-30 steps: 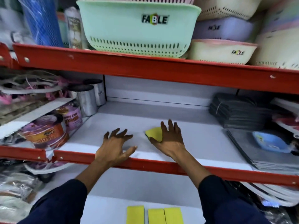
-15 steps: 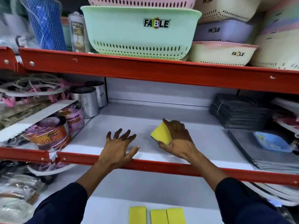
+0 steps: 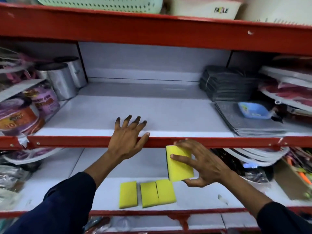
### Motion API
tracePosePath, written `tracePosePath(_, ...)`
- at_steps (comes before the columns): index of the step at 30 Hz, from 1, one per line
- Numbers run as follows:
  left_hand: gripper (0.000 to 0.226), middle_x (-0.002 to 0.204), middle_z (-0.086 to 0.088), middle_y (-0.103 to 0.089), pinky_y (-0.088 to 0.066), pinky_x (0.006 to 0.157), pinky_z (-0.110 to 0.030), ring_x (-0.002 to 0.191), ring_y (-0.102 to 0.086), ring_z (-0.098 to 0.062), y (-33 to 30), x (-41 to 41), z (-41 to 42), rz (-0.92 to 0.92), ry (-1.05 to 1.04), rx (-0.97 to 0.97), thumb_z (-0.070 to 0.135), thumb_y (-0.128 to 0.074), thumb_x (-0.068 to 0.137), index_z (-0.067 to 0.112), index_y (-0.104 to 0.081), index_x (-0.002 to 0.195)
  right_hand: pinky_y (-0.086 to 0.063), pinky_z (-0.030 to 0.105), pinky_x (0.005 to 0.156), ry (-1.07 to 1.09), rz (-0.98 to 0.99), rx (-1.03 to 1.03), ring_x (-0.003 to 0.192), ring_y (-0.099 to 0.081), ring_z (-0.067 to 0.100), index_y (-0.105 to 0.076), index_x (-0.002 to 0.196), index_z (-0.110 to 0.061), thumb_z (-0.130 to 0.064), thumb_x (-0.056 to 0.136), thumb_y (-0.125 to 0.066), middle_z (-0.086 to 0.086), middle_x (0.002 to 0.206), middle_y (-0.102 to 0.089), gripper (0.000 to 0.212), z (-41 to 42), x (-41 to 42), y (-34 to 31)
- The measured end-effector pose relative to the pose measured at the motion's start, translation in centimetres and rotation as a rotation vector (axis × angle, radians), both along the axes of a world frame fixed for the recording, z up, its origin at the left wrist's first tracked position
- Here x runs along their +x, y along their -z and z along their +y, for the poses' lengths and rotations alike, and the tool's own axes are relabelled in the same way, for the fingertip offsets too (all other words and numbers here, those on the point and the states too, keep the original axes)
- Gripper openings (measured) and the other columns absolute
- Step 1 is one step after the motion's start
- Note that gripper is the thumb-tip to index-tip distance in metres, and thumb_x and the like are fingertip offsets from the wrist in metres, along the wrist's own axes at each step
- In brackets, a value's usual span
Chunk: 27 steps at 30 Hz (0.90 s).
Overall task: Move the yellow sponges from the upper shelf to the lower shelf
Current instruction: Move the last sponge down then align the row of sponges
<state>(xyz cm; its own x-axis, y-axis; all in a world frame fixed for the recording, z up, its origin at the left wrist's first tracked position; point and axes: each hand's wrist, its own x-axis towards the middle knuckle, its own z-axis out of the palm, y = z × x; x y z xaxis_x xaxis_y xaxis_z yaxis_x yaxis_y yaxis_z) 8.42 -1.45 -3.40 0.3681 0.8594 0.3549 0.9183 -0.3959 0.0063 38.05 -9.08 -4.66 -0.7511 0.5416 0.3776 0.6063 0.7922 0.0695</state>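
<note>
Below the upper shelf's (image 3: 152, 115) front edge, our right hand (image 3: 202, 164) grips the yellow sponge (image 3: 180, 166), long axis near upright, just above the right end of the row of three sponges (image 3: 146, 194) on the lower shelf (image 3: 211, 196). Left hand (image 3: 126, 139) rests open on the upper edge, farther off.

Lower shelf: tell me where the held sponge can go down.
Bare patch on the lower shelf right of the three sponges, under the right hand holding the sponge. More room left of the row. Far right is crowded by a box.
</note>
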Motion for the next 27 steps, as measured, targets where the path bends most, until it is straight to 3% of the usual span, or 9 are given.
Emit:
tracePosePath(5, 0.062, 0.151, -0.004, -0.052, -0.028, 0.115, -0.061, 0.143, -0.04, -0.033, 0.3, 0.2, -0.1, 0.023, -0.035, 0.024, 0.059, -0.021, 0.096, 0.027, -0.05, 0.141, -0.027, 0.043, 0.121, 0.057, -0.084, -0.189, 0.144, -0.032, 0.026, -0.036, 0.146, -0.03, -0.054, 0.079, -0.063, 0.01, 0.152, -0.035, 0.076, -1.0, 2.6, 6.0)
tracePosePath(12, 0.06, 0.148, -0.004, -0.055, -0.029, 0.115, -0.058, 0.142, -0.042, -0.033, 0.6, 0.7, -0.3, -0.009, -0.065, 0.038, 0.057, -0.021, 0.097, 0.028, -0.054, 0.138, -0.017, 0.047, 0.124, 0.273, -0.141, -0.432, 0.145, -0.025, 0.026, -0.018, 0.152, -0.025, -0.053, 0.076, -0.063, 0.009, 0.154, -0.031, 0.092, 0.0, 4.2, 13.6)
tracePosePath(17, 0.06, 0.148, -0.004, -0.055, -0.027, 0.117, -0.057, 0.143, -0.04, -0.031, 0.8, 0.8, -0.4, -0.016, -0.071, 0.037, 0.057, -0.019, 0.098, 0.029, -0.053, 0.139, -0.008, 0.048, 0.123, 0.412, -0.192, -0.604, 0.147, -0.021, 0.034, -0.013, 0.153, -0.016, -0.044, 0.07, -0.07, 0.013, 0.157, -0.027, 0.104, 1.0, 4.5, 18.6)
tracePosePath(23, 0.061, 0.15, -0.004, -0.053, -0.024, 0.118, -0.059, 0.147, -0.035, -0.032, 0.8, 0.8, -0.7, -0.011, -0.083, 0.034, 0.058, -0.018, 0.098, 0.029, -0.051, 0.141, -0.008, 0.044, 0.124, 0.471, -0.245, -0.731, 0.152, -0.004, 0.03, -0.003, 0.153, -0.011, -0.037, 0.08, -0.071, 0.009, 0.164, -0.009, 0.104, 0.9, 3.9, 20.3)
tracePosePath(27, 0.061, 0.159, -0.008, -0.039, -0.015, 0.12, -0.064, 0.153, -0.017, -0.036, 0.9, 0.8, -1.1, -0.031, -0.082, 0.058, 0.058, -0.021, 0.098, 0.029, -0.041, 0.148, -0.008, 0.042, 0.124, 0.477, -0.231, -0.746, 0.152, 0.0, 0.026, 0.0, 0.154, -0.013, -0.042, 0.083, -0.069, 0.007, 0.165, 0.002, 0.104, 0.4, 4.0, 20.5)
